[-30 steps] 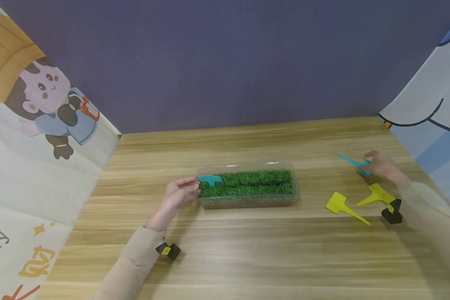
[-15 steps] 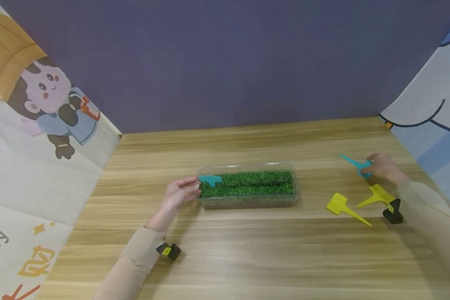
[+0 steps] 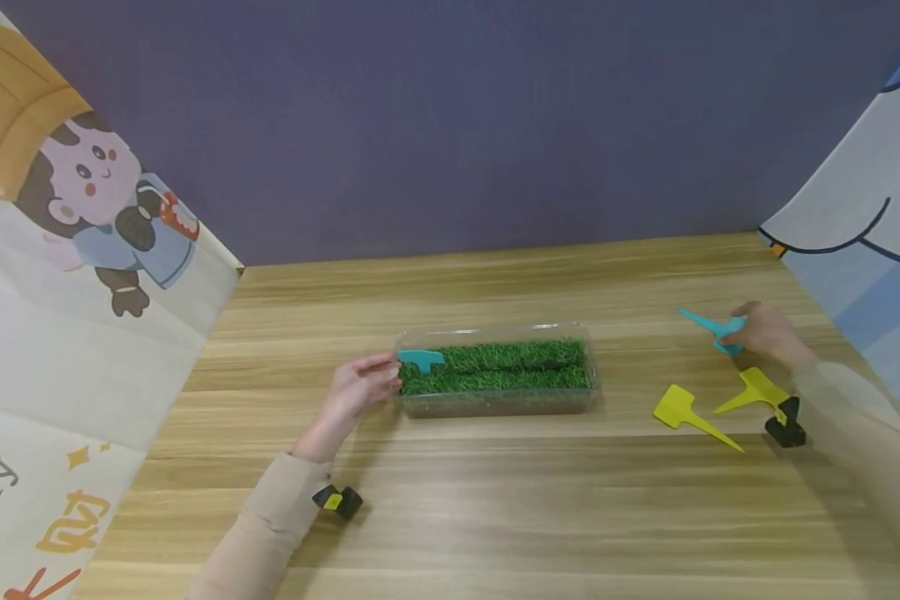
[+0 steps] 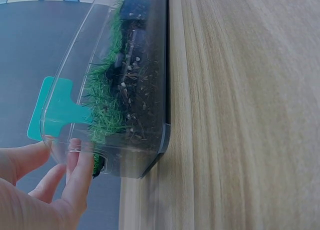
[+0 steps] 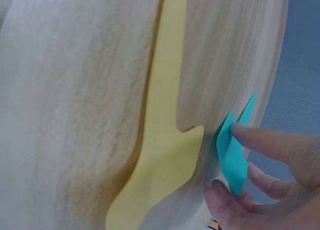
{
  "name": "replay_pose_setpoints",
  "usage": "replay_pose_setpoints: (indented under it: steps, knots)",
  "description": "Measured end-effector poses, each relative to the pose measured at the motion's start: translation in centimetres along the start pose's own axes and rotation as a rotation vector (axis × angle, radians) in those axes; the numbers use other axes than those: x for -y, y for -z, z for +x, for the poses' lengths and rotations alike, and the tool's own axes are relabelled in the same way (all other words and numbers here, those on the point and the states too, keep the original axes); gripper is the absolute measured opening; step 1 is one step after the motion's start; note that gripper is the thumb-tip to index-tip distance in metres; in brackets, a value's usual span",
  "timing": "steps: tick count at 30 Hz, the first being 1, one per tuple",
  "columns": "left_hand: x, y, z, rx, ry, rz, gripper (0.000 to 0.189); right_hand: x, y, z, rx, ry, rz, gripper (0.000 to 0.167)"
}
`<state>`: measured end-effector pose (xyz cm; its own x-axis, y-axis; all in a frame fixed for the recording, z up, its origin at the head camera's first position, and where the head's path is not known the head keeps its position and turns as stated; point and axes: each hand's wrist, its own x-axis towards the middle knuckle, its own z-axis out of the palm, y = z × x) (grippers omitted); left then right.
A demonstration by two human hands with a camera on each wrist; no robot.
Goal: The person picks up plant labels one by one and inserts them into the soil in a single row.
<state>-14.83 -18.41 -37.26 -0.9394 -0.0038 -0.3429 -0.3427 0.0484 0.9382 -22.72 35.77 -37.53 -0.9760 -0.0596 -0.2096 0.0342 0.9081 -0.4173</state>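
In the head view my left hand (image 3: 352,390) is at the left end of a clear plastic planter box (image 3: 495,406). Its fairly straight fingers touch that end and rim. Inside lie dark soil and two strips of green artificial grass (image 3: 510,357). One blue T-shaped plant label (image 4: 60,107) stands in the grass by the left end, its stem hidden. At the far right my right hand (image 3: 768,335) pinches the head of a second blue plant label (image 3: 712,327) between thumb and fingers; its pointed stem aims left, close to the table.
Two yellow plant labels, one (image 3: 675,407) nearer the planter and another (image 3: 757,390) beneath my right wrist, lie on the wooden table (image 3: 495,517). A dark purple panel (image 3: 457,125) stands behind, and printed cloths hang at both sides.
My right fingers have closed on the head of the blue plant label, which has shifted very slightly. My left hand and the planter stay where they were.
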Motion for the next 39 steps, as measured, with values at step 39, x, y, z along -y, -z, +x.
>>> replay_pose_setpoints:
  steps: [39]
  knots:
    - [0.0, 0.1, 0.0, -0.004, 0.004, 0.0, 0.038, 5.8, 1.8, -0.6, -0.238, 0.186, 0.117, 0.032]
